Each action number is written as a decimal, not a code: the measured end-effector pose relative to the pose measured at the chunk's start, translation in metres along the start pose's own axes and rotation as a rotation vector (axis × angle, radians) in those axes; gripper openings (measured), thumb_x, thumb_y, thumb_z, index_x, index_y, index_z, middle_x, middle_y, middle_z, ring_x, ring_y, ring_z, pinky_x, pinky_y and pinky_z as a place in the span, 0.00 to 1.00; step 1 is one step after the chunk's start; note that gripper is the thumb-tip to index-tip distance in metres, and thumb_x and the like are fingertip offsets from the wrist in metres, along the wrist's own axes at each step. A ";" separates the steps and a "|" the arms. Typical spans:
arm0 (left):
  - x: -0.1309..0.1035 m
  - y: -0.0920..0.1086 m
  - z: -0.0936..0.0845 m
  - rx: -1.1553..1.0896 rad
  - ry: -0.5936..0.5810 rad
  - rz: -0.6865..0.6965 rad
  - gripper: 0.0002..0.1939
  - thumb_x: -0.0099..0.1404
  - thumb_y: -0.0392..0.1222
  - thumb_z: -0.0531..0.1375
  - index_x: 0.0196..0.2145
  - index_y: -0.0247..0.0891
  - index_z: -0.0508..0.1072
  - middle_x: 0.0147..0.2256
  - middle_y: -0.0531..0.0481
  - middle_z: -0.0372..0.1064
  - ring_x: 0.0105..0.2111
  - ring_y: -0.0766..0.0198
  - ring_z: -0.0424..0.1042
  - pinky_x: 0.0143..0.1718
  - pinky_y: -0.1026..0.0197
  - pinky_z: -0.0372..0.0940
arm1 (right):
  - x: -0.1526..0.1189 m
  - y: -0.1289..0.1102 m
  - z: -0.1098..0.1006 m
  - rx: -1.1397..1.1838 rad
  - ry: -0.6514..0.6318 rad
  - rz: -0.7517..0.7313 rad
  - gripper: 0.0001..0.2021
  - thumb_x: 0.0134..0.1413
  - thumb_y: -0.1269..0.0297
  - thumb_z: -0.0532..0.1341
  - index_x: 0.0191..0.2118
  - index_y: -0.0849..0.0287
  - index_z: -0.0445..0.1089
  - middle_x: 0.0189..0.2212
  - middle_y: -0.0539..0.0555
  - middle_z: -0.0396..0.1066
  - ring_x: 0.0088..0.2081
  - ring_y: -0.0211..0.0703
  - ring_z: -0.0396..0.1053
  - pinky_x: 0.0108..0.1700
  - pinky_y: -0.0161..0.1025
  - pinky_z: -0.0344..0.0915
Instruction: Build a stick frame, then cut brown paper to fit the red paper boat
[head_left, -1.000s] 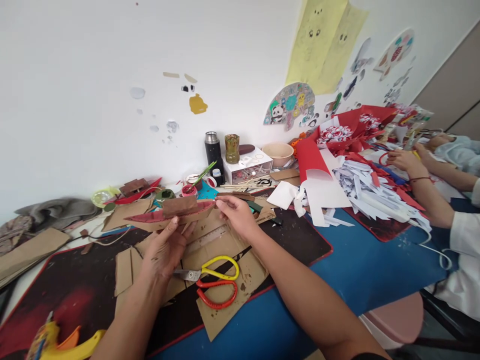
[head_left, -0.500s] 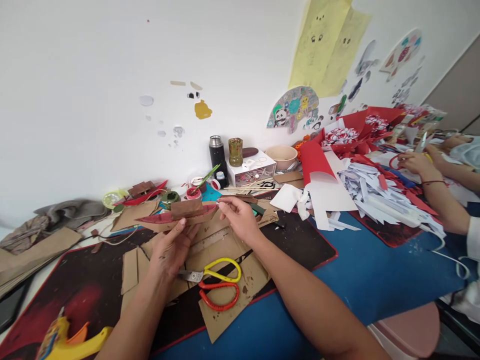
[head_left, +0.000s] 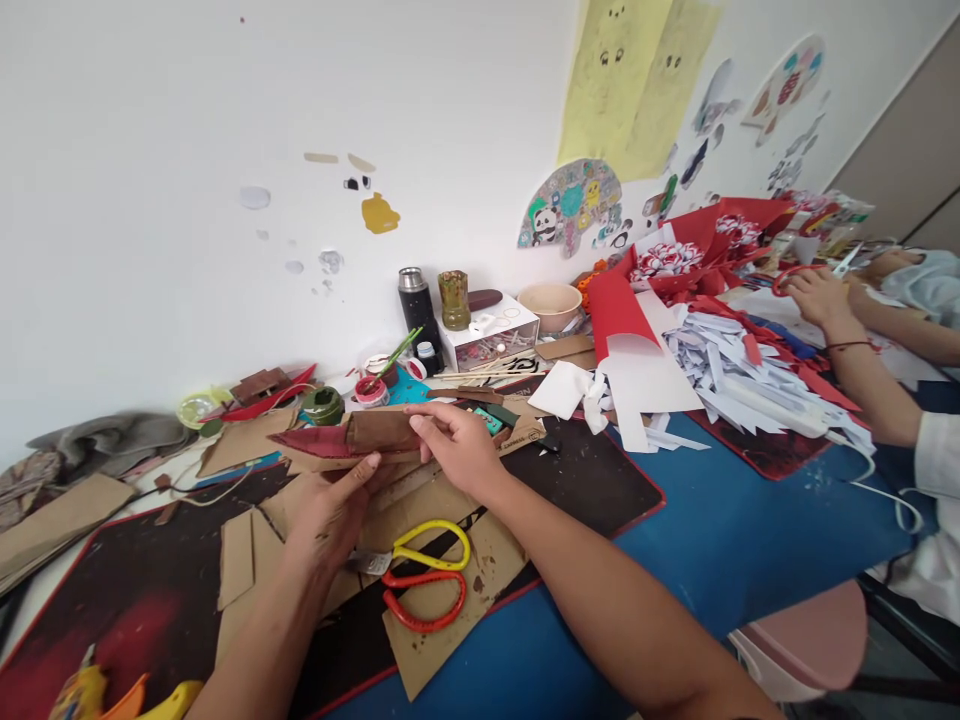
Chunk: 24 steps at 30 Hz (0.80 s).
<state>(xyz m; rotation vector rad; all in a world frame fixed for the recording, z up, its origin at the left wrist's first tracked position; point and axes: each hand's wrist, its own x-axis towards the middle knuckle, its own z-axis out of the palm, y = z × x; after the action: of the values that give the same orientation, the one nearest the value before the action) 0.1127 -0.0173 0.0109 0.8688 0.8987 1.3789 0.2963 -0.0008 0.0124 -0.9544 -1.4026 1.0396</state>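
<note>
A small cardboard model boat (head_left: 309,442), dark red inside, is held above the table by my left hand (head_left: 334,510), thumb on its near side and fingers underneath. A curved brown piece (head_left: 379,432) sits across the boat's middle. My right hand (head_left: 457,445) is closed at the right end of that brown piece, thumb and fingers pinching there; its fingers hide the boat's right tip. Below the hands lie scissors (head_left: 426,597) with yellow and red handles, blades partly behind my left wrist, on cut cardboard (head_left: 427,650).
A yellow glue gun (head_left: 82,690) lies at the lower left. Paint jars (head_left: 322,405), a black thermos (head_left: 416,310) and a white box (head_left: 491,340) stand along the wall. White paper strips (head_left: 720,370) are heaped at right, near another person's hand (head_left: 817,300) with scissors.
My right hand has moved left from the boat's right tip onto the brown piece. The boat has turned slightly, and the whole view has shifted a little.
</note>
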 end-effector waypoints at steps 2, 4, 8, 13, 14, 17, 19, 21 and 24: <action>-0.001 0.001 0.001 0.018 -0.004 0.008 0.34 0.50 0.45 0.82 0.55 0.42 0.84 0.53 0.39 0.85 0.61 0.35 0.78 0.63 0.35 0.74 | -0.001 -0.002 0.000 -0.021 -0.013 0.002 0.17 0.72 0.55 0.62 0.56 0.58 0.82 0.21 0.46 0.72 0.24 0.39 0.69 0.31 0.36 0.63; -0.002 0.003 0.002 0.035 0.001 0.017 0.35 0.50 0.45 0.82 0.56 0.42 0.84 0.53 0.39 0.85 0.62 0.34 0.78 0.64 0.35 0.73 | -0.002 -0.002 0.001 -0.032 -0.023 0.007 0.17 0.73 0.56 0.63 0.57 0.57 0.82 0.22 0.46 0.73 0.24 0.40 0.69 0.31 0.36 0.63; -0.003 0.006 0.005 0.029 0.002 0.016 0.36 0.50 0.45 0.82 0.57 0.42 0.83 0.53 0.39 0.85 0.63 0.34 0.77 0.65 0.34 0.73 | -0.001 0.001 0.001 -0.063 -0.015 0.042 0.16 0.73 0.56 0.63 0.57 0.55 0.82 0.22 0.47 0.73 0.25 0.41 0.71 0.33 0.37 0.65; -0.004 0.008 0.008 0.005 -0.010 0.039 0.38 0.51 0.43 0.82 0.59 0.44 0.82 0.53 0.39 0.85 0.62 0.33 0.77 0.64 0.31 0.72 | 0.000 0.005 0.001 -0.075 -0.009 0.061 0.17 0.74 0.55 0.62 0.58 0.54 0.82 0.24 0.47 0.74 0.25 0.40 0.72 0.33 0.36 0.66; -0.004 0.009 0.008 -0.004 -0.005 0.052 0.38 0.51 0.43 0.82 0.60 0.44 0.81 0.53 0.39 0.85 0.62 0.33 0.77 0.64 0.30 0.72 | 0.000 0.005 0.001 -0.078 -0.007 0.063 0.17 0.74 0.55 0.62 0.58 0.54 0.81 0.24 0.47 0.74 0.26 0.40 0.73 0.33 0.36 0.66; -0.004 0.010 0.010 -0.022 0.010 0.071 0.38 0.50 0.42 0.82 0.59 0.45 0.81 0.52 0.40 0.85 0.62 0.33 0.77 0.64 0.29 0.72 | 0.000 0.006 0.001 -0.079 0.006 0.063 0.17 0.74 0.54 0.62 0.58 0.55 0.81 0.24 0.46 0.74 0.26 0.39 0.73 0.33 0.35 0.66; -0.004 0.010 0.011 -0.028 0.013 0.069 0.38 0.50 0.41 0.82 0.59 0.45 0.82 0.52 0.40 0.86 0.62 0.33 0.77 0.64 0.29 0.71 | 0.000 0.005 0.001 -0.068 -0.004 0.056 0.17 0.74 0.55 0.62 0.58 0.55 0.81 0.23 0.46 0.74 0.25 0.39 0.72 0.33 0.35 0.66; -0.005 0.010 0.011 -0.036 0.009 0.060 0.37 0.51 0.40 0.82 0.59 0.45 0.82 0.51 0.40 0.86 0.63 0.34 0.76 0.65 0.30 0.71 | 0.000 0.003 0.001 -0.054 -0.023 0.045 0.17 0.73 0.55 0.62 0.58 0.56 0.82 0.23 0.46 0.74 0.25 0.40 0.72 0.32 0.35 0.66; -0.005 0.010 0.012 -0.056 0.009 0.057 0.37 0.51 0.39 0.82 0.59 0.45 0.82 0.51 0.40 0.86 0.63 0.33 0.76 0.65 0.30 0.71 | 0.000 0.001 0.001 -0.049 -0.031 0.036 0.17 0.73 0.55 0.63 0.58 0.56 0.82 0.22 0.46 0.73 0.24 0.40 0.71 0.32 0.36 0.65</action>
<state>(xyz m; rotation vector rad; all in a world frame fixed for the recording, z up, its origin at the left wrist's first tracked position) 0.1191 -0.0222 0.0253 0.8511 0.8438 1.4519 0.2954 -0.0006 0.0116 -1.0056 -1.4470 1.0550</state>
